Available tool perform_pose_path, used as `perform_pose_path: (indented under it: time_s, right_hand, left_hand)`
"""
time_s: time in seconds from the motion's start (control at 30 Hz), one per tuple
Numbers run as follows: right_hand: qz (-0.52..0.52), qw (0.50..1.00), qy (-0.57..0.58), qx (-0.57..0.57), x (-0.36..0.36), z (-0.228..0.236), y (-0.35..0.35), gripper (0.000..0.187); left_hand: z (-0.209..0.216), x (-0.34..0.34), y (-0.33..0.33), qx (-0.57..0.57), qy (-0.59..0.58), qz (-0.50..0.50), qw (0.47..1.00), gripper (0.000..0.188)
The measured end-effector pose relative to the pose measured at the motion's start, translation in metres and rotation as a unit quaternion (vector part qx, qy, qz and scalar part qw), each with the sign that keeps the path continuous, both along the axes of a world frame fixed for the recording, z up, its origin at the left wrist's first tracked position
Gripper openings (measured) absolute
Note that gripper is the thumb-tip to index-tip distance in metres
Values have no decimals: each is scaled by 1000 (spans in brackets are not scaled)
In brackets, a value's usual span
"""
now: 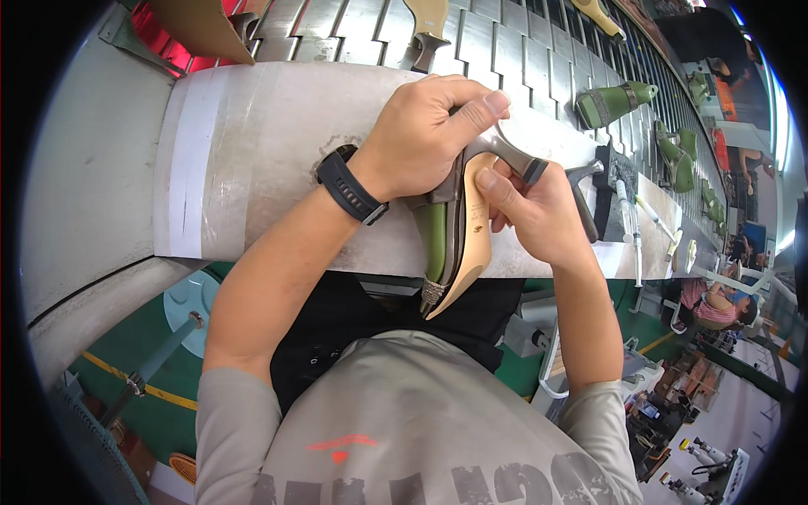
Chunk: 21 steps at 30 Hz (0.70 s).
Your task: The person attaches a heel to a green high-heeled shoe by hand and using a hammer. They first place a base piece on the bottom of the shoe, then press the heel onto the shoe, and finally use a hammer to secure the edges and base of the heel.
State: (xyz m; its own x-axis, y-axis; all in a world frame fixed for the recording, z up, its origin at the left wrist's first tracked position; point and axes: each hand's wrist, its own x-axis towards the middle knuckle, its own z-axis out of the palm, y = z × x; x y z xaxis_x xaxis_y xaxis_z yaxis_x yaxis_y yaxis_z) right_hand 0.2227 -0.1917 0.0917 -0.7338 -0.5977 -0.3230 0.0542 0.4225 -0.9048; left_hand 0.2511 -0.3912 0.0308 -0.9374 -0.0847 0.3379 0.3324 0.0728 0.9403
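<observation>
Between my hands is a high-heeled shoe (475, 227), turned on its side with the tan sole towards my right and the pointed toe towards me. A green shoe last fills it, and a glittering band crosses the toe. My left hand (425, 135) is wrapped round the back of the shoe, its thumb along the heel end. My right hand (539, 210) grips the sole near the arch, thumb on the tan surface and fingers behind, beside the dark heel tip. The fingers of my left hand are partly hidden behind the shoe.
A pale worktable (278, 168) lies under my hands. Beyond it runs a slatted metal conveyor (480, 42) carrying more shoes, some on green lasts (619, 103). A hammer (583, 198), a dark block and several syringe-like tubes (637, 244) lie at the right. Other people sit farther right.
</observation>
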Motion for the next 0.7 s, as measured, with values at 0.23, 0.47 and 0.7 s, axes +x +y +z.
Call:
perform_pose_path:
  time_s: [0.23,0.47,0.7]
  right_hand:
    - [38,995,52,69,-4,10,-10,31]
    - [14,996,56,75,-3,7,-13,35]
    - [-1,995,62,78,-2,2,-14,38]
  left_hand:
    - [-2,-2,4,4,-1,26,1000,55]
    - [-4,-4,5,-13,10,40,999,57]
    - [2,-2,2,-17,-20,36,999,56]
